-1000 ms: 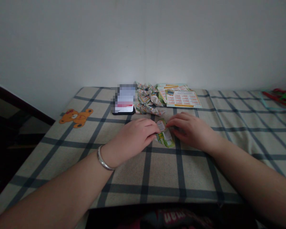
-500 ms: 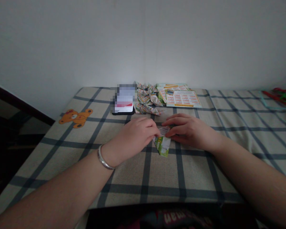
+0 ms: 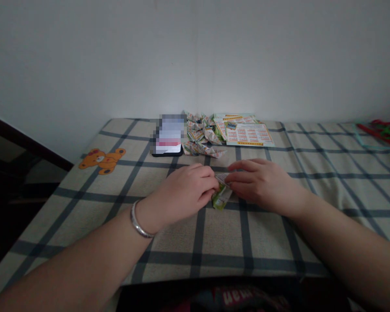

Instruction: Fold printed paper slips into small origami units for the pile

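1. The folded paper (image 3: 221, 200) lies on the bench (image 3: 169, 255) between the two hands, well in from the near edge.
2. The left hand (image 3: 190, 187) has its fingers closed in a pinch on the paper's left side; a bracelet (image 3: 135, 221) circles that wrist.
3. The right hand (image 3: 263, 185) has its fingers curved and slightly spread, tips against the paper's upper right; whether they grip it, I cannot tell.
4. Checked cloth runs from both hands to the near edge, and rightward from the right hand to some red and green items (image 3: 385, 133).
5. The far edge meets the wall (image 3: 195, 56); ahead of the hands, a row of things limits reach.
6. In that row: one phone (image 3: 169, 146), at least four folded pieces (image 3: 205, 150) overlapping beside it, and at least three printed cards (image 3: 250, 134), stacked.
7. One flat bear figure (image 3: 105, 162) lies at the left edge.
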{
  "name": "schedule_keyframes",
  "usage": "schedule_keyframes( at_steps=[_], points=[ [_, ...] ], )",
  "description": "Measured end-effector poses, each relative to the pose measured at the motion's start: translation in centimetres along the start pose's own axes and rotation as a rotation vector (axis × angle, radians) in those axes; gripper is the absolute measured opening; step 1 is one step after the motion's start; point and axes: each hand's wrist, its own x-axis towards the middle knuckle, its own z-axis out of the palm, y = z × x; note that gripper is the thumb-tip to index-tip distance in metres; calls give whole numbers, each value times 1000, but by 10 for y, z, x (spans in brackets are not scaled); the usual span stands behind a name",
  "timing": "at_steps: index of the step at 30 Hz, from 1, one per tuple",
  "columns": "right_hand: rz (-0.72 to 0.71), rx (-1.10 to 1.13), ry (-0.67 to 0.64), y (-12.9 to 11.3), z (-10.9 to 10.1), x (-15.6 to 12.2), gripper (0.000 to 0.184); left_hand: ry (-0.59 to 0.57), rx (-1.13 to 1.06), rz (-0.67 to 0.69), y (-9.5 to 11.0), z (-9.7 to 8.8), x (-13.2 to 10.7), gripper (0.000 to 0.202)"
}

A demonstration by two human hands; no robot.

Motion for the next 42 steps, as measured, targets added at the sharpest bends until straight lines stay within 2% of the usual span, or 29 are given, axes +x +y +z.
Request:
schedule_keyframes(
  at_steps=[4, 10, 15, 20, 25, 29, 35, 42],
  points=[
    [91, -12, 11, -3, 1, 1, 20, -18, -5, 6, 6, -2, -2, 16],
    [170, 122, 5, -2, 8, 1, 23, -52, 86, -47, 9, -7, -2, 41],
    [207, 205, 32, -7, 8, 4, 23, 3, 110, -56, 5, -5, -2, 25],
    [264, 318, 37, -8, 7, 3, 19, 44, 96, -36, 1, -1, -2, 25],
    [287, 447, 12, -2, 8, 2, 19, 37, 80, -20, 0, -1, -2, 24],
    [293, 412, 9, -3, 8, 3, 18, 31, 77, -30, -1, 0, -2, 26],
    [314, 228, 22, -9, 9, 6, 17, 23, 90, -37, 1, -2, -1, 27],
    [310, 187, -16, -14, 5, 9, 16, -10, 101, -63, 2, -5, 0, 24]
  ],
)
